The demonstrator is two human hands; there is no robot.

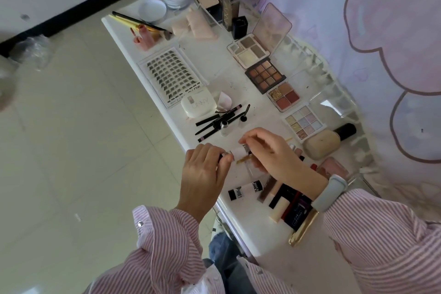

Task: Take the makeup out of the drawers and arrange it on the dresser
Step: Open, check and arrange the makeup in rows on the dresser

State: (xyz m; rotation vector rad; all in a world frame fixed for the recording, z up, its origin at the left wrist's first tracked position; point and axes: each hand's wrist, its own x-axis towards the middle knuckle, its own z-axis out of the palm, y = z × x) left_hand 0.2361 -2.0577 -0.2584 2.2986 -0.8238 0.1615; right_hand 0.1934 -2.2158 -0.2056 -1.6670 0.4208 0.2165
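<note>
left hand: small cylindrical tube pinched | right hand: tube's other end gripped | glossy white counter

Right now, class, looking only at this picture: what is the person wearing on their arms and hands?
Both arms wear long shirt sleeves in pink and white stripes. The left sleeve cuff carries a metal snap. The right wrist wears a pale blue band. The left hand and right hand are bare.
</note>
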